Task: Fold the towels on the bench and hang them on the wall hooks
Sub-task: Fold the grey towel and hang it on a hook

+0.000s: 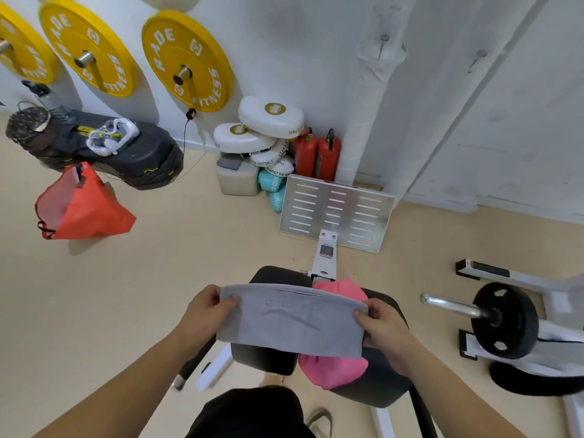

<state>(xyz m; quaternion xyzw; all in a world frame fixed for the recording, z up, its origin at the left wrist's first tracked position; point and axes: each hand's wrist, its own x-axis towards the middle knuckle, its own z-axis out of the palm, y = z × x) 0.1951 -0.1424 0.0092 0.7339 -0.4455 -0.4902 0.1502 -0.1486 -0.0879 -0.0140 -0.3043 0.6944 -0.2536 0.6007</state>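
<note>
A grey towel (292,320), folded into a wide band, is stretched between my hands above the black padded bench (384,377). My left hand (203,314) pinches its left end and my right hand (384,330) pinches its right end. A pink towel (335,371) lies crumpled on the bench, partly hidden behind the grey one. On the white wall ahead, a white towel (368,99) hangs from one hook (384,39). A second hook (478,56) to its right is bare.
Yellow weight plates (186,61) hang on the wall at left. Boxing pads (268,128), two red extinguishers (317,153) and a metal footplate (336,213) stand by the wall. An orange bag (79,207) lies left; a barbell plate (504,320) is at right.
</note>
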